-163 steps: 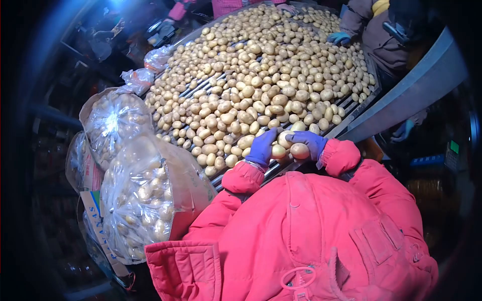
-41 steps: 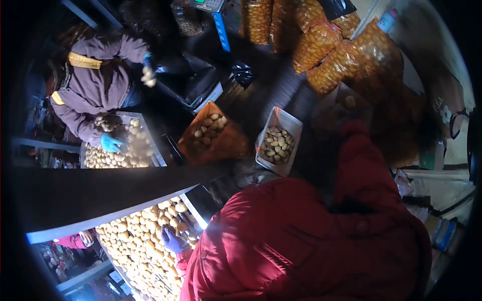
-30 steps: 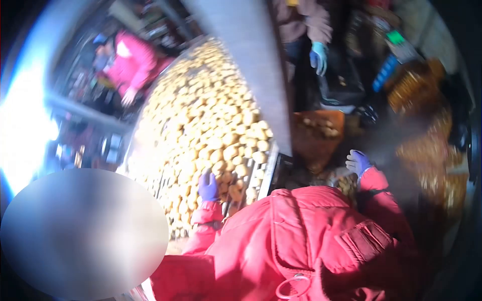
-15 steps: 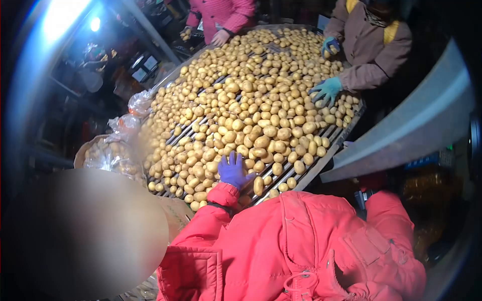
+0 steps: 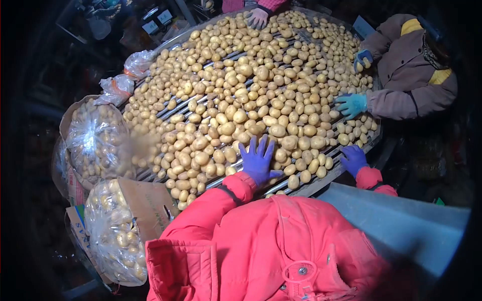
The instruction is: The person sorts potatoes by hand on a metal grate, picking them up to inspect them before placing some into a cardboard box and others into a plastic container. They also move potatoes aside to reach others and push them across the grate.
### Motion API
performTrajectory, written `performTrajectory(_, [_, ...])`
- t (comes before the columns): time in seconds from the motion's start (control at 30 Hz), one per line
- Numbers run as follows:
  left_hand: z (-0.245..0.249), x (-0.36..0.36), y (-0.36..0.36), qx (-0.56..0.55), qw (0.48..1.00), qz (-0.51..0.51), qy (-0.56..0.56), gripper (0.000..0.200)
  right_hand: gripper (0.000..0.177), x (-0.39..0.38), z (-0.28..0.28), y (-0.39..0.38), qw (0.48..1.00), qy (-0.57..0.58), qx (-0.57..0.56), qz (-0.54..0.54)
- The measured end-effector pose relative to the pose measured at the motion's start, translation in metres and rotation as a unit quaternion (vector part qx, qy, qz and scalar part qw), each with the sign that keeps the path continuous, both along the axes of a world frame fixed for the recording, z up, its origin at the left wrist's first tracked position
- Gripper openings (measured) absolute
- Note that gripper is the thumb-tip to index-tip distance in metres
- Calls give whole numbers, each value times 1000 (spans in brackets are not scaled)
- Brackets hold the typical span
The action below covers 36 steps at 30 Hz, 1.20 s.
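My left hand [image 5: 257, 161], in a purple glove, rests with fingers spread on the near side of a wide layer of potatoes [image 5: 240, 116]. It touches potatoes but is closed round none. By the right edge of the roller table [image 5: 314, 184], my right hand [image 5: 354, 159], gloved the same, has its fingers apart and pointing toward the potatoes. Nothing shows in its grasp. Dark metal rollers [image 5: 193, 106] appear in gaps between the potatoes.
Boxes lined with clear plastic, one a cardboard box [image 5: 150, 200], hold potatoes at the left. A co-worker's teal-gloved hand [image 5: 353, 105] lies on the potatoes at right; another person's gloved hand [image 5: 257, 18] is at the far edge. A grey metal chute [image 5: 401, 215] slopes at lower right.
My right hand has come into view at the table's right edge, where the chute hid most of it. My left hand remains spread on the potatoes. The camera view has shifted.
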<state>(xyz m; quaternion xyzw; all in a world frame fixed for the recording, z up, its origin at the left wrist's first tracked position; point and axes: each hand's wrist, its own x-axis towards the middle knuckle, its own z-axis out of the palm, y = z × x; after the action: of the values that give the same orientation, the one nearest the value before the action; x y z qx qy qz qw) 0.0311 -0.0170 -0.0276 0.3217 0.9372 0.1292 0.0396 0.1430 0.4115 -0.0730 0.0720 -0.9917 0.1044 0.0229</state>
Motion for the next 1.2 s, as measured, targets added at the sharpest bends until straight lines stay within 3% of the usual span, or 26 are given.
performTrajectory(0.1, [-3,-16,28,-63,998,-25,17,113,38,-11,1,-8,999,19,45,9])
performTrajectory(0.23, [4,-48,71,-55,998,-19,-19,110,35,-14,4,-10,999,48,-9,-5])
performTrajectory(0.37, [-20,-78,116,29,1000,-6,-7,106,36,-16,6,-10,999,36,-13,-32])
performTrajectory(0.63, [-17,-142,183,14,997,-79,1,100,33,-19,7,-12,997,52,-26,-57])
performTrajectory(0.73, [-26,-172,205,25,1000,-7,0,95,33,-15,4,-14,997,53,-32,-55])
performTrajectory(0.77, [-38,-183,205,52,997,29,52,78,33,-15,3,-12,996,55,-32,-55])
performTrajectory(0.87, [-59,-219,189,44,992,65,100,58,33,-14,0,-8,995,76,-39,-55])
performTrajectory(0.97, [-40,-250,156,6,991,127,31,44,33,-12,0,-13,994,83,-45,-59])
performTrajectory(1.07, [4,-250,128,-39,994,66,74,34,34,-14,2,-11,994,85,-43,-53])
performTrajectory(1.1, [10,-246,128,-1,989,14,148,27,34,-15,2,-11,994,90,-43,-52])
performTrajectory(1.2, [-19,-244,160,110,985,-92,96,26,34,-13,1,-12,993,91,-51,-53])
